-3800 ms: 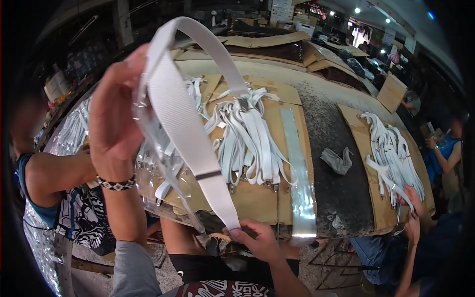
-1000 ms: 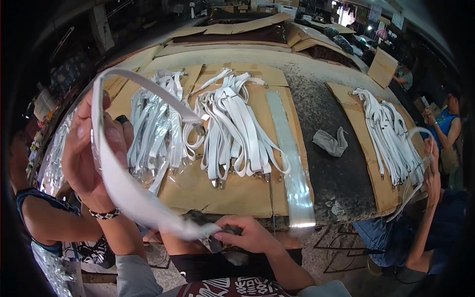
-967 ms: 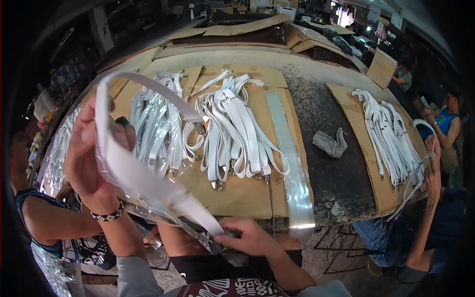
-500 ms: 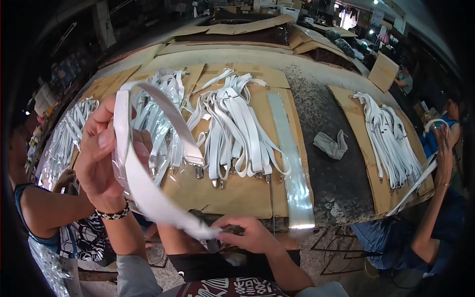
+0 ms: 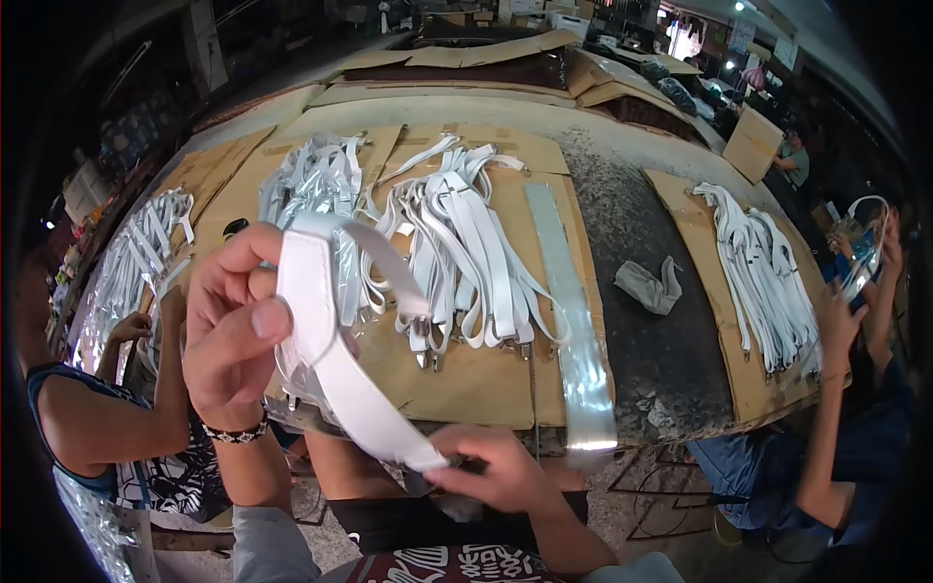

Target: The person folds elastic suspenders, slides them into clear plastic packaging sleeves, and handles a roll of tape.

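A white strap [image 5: 364,394] loops between my two hands, with a wider joined piece near its top. My left hand [image 5: 233,325], raised at left, pinches that piece between thumb and fingers, with clear plastic hanging beneath. Low in the centre, my right hand [image 5: 491,468] grips the strap's lower end; what lies under its fingers is hidden. The strap's other end hangs blurred before a pile of white straps with metal clips [image 5: 466,253] on cardboard. Behind my left hand lie plastic-wrapped straps [image 5: 316,180].
A stack of clear plastic sleeves [image 5: 573,330] lies right of the pile. Crumpled plastic [image 5: 649,285] sits on the dark table [image 5: 671,360]. Another strap pile [image 5: 763,282] is at right, near a co-worker's hands [image 5: 850,321]. At left, a co-worker's arm [image 5: 126,418] is near wrapped straps [image 5: 131,257].
My left hand has moved right and lower, and the strap's wide joined piece now faces me. My right hand stays low with the strap end. The right co-worker's hands have come up with a strap in plastic.
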A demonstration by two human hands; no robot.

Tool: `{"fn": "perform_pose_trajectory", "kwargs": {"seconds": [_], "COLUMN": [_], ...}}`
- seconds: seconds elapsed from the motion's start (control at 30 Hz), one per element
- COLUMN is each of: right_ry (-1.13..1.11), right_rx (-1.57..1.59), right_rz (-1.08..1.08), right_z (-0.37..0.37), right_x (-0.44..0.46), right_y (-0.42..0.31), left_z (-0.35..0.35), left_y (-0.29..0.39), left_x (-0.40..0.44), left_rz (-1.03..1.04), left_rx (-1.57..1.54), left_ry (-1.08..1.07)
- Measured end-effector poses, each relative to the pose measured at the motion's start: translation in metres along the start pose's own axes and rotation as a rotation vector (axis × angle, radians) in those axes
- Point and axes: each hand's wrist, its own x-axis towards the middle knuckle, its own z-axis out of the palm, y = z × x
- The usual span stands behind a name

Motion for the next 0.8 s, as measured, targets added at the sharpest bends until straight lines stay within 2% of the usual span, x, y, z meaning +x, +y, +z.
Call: {"fn": "perform_pose_trajectory", "kwargs": {"seconds": [0.03, 0.07, 0.17, 0.2, 0.3, 0.33, 0.43, 0.47, 0.57, 0.6, 0.63, 0.73, 0.8], "right_ry": [-0.006, -0.004, 0.067, 0.094, 0.003, 0.019, 0.031, 0.039, -0.007, -0.029, -0.014, 0.046, 0.025], "right_rx": [0.02, -0.063, 0.007, -0.075, 0.046, 0.025, -0.012, -0.075, 0.001, -0.102, -0.109, -0.099, -0.079], "right_rz": [0.163, 0.171, -0.272, -0.305, 0.079, 0.032, -0.351, -0.407, -0.108, -0.03, -0.133, -0.355, -0.094], "right_z": [-0.002, -0.004, 0.005, 0.006, -0.001, 0.0, 0.001, 0.0, -0.001, 0.0, 0.0, 0.005, 0.002], "right_x": [0.003, 0.005, -0.006, -0.008, 0.0, 0.002, -0.006, -0.007, 0.002, 0.004, 0.004, -0.008, 0.0], "right_y": [0.004, 0.007, -0.011, -0.016, 0.002, 0.004, -0.014, -0.017, -0.007, -0.006, -0.01, -0.019, -0.008], "left_z": [0.0, 0.001, 0.009, 0.01, 0.012, 0.014, 0.013, 0.013, 0.009, 0.008, 0.007, 0.009, 0.006], "left_y": [-0.002, -0.003, -0.007, -0.009, -0.013, -0.016, -0.024, -0.026, -0.031, -0.033, -0.035, -0.036, -0.041], "left_x": [-0.003, -0.004, -0.009, -0.015, -0.016, -0.019, -0.029, -0.034, -0.041, -0.043, -0.044, -0.053, -0.053], "left_rz": [-0.02, -0.039, -0.114, -0.148, -0.169, -0.174, -0.25, -0.273, -0.217, -0.196, -0.175, -0.235, -0.216], "left_rx": [0.028, 0.057, 0.006, -0.015, -0.019, 0.008, -0.006, -0.011, 0.05, 0.113, 0.174, 0.019, -0.019], "left_ry": [0.008, 0.014, 0.018, 0.013, -0.023, -0.028, -0.03, -0.022, -0.037, -0.04, -0.042, 0.039, 0.035]}}
